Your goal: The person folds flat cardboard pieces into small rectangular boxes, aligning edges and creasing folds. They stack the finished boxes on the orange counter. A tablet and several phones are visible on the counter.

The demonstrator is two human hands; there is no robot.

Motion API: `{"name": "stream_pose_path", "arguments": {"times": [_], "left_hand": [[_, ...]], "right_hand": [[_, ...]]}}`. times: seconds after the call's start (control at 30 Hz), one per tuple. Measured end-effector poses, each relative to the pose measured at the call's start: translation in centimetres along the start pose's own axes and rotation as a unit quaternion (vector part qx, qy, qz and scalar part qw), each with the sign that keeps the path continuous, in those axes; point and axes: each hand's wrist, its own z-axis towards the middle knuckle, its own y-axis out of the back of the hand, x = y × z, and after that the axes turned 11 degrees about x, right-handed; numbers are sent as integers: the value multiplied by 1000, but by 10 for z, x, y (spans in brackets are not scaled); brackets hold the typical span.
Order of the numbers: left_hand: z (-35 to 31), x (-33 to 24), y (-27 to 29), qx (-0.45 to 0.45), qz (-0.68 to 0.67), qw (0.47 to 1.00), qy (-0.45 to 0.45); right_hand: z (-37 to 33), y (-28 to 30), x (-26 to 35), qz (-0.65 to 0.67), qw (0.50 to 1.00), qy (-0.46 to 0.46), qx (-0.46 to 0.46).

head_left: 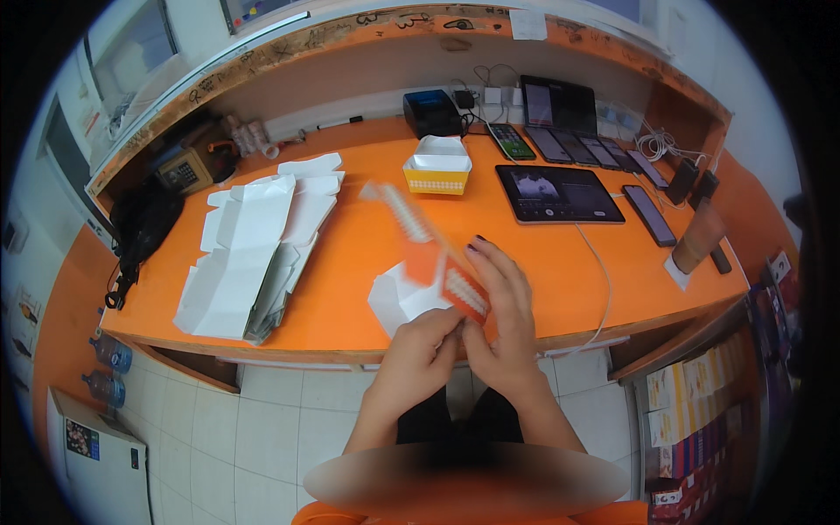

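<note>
Both hands hold an orange-and-white folding carton (pixel 420 262) over the counter's near edge, partly folded and smeared by motion. My left hand (pixel 416 359) is closed on its near end, with the fingertips partly hidden. My right hand (pixel 507 319) grips the right side, thumb at the near corner and fingers lying along the panel. The carton's white inside shows to the left of the hands. Beyond it stands a made-up yellow-and-white box (pixel 437 181) with its lid raised. A pile of flat white carton blanks (pixel 254 241) lies to the left.
On the orange counter (pixel 350 289), a tablet (pixel 560 194) and several phones (pixel 647 214) lie at the right, with cables. A cup (pixel 700 234) stands near the right end. A black printer-like device (pixel 430 112) is at the back; a black bag (pixel 144 219) lies far left.
</note>
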Motion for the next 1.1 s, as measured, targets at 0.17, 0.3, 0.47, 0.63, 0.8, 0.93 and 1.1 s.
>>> {"name": "stream_pose_path", "arguments": {"times": [0.17,0.3,0.47,0.63,0.8,0.93,1.1], "left_hand": [[1,-11,-2,-56,-56,997,1],[-4,-24,9,-251,-378,887,-86],[-4,-28,15,-293,-259,919,-45],[-3,-29,-8,-369,-67,923,-90],[-6,-25,-14,-340,-102,926,-124],[-11,-20,-3,-269,-225,929,-120],[-12,-23,-5,-273,-256,921,-104]], "right_hand": [[2,7,8,-58,995,75,-43],[1,-1,8,-72,987,105,-97],[-6,-8,18,2,991,77,-111],[-2,-8,21,121,982,71,-126],[2,-4,25,144,977,77,-136],[-1,4,29,127,981,78,-120],[-1,9,33,130,985,54,-102]]}}
